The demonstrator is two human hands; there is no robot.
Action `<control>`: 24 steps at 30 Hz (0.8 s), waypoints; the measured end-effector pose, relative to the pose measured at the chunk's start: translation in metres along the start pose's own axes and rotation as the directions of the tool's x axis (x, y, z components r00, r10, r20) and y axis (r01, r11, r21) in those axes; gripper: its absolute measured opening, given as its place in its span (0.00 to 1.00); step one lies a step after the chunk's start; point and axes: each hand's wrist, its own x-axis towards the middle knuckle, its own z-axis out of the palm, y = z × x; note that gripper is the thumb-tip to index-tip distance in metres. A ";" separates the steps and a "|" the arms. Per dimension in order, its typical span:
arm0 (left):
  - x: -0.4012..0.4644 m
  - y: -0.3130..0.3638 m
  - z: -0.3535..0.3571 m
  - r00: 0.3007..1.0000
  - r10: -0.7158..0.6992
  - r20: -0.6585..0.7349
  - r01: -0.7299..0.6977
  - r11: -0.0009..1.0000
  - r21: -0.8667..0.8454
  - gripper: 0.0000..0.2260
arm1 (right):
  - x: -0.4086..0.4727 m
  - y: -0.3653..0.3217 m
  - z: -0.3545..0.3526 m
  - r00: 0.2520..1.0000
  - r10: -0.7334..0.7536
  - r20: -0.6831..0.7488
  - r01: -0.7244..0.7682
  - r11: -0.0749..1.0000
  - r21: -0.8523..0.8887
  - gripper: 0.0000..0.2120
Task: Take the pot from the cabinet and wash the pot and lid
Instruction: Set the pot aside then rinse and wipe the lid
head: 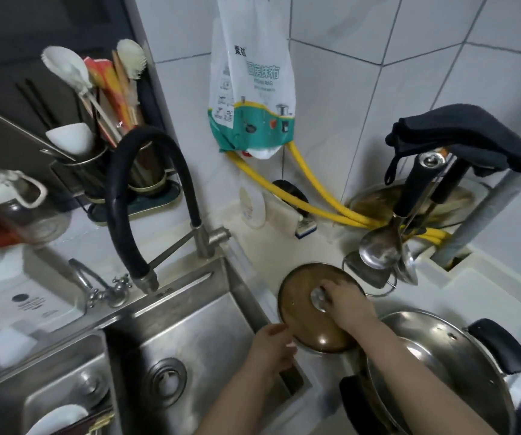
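Note:
The brown-tinted glass lid [300,315] with a metal rim lies on the white counter right of the sink. My right hand [345,304] grips the lid's silver knob from above. My left hand [273,343] touches the lid's near-left rim with its fingers relaxed, just above the sink's right edge. The stainless steel pot [441,368] with black side handles stands open on the counter at the bottom right, beside my right forearm.
The steel sink [190,334] fills the lower left, with a black-hosed faucet [146,196] over it and a tray with a bowl inside. A utensil holder [96,171] stands behind. Ladles [381,246] hang right of the lid. Yellow hoses [315,199] run along the tiled wall.

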 end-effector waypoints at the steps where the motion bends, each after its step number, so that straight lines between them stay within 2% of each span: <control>1: 0.001 -0.001 -0.005 1.000 0.002 -0.015 -0.002 1.000 -0.028 0.15 | 0.003 -0.001 0.003 1.000 0.004 0.019 -0.003 0.999 -0.050 0.22; 4: 0.002 0.000 -0.019 0.998 0.005 -0.055 -0.007 0.999 -0.046 0.14 | 0.012 -0.002 0.009 1.000 -0.010 0.023 0.013 0.993 -0.116 0.20; 9: -0.002 -0.001 -0.041 0.993 0.055 -0.105 -0.060 0.997 -0.043 0.13 | 0.009 -0.020 0.004 0.995 -0.098 0.033 0.100 0.992 -0.078 0.18; 12: -0.010 0.005 -0.058 0.975 0.131 -0.178 -0.148 0.985 -0.089 0.03 | 0.001 -0.047 -0.006 0.984 -0.175 -0.009 0.176 0.984 0.016 0.18; 14: -0.019 0.011 -0.073 0.973 0.175 -0.148 -0.200 0.964 -0.177 0.05 | -0.004 -0.066 -0.007 0.968 -0.251 -0.030 0.252 0.961 0.109 0.21; 18: -0.041 0.017 -0.108 0.975 0.200 -0.097 -0.222 0.869 -0.443 0.06 | -0.016 -0.106 -0.002 0.938 -0.346 0.021 0.322 0.892 0.316 0.17; 20: -0.052 0.018 -0.125 0.968 0.226 -0.110 -0.249 0.815 -0.522 0.08 | -0.014 -0.120 0.005 0.915 -0.403 0.004 0.376 0.858 0.348 0.17; 24: -0.069 0.020 -0.148 0.946 0.264 -0.188 -0.323 0.738 -0.592 0.10 | -0.005 -0.142 0.013 0.869 -0.489 0.074 0.437 0.830 0.346 0.22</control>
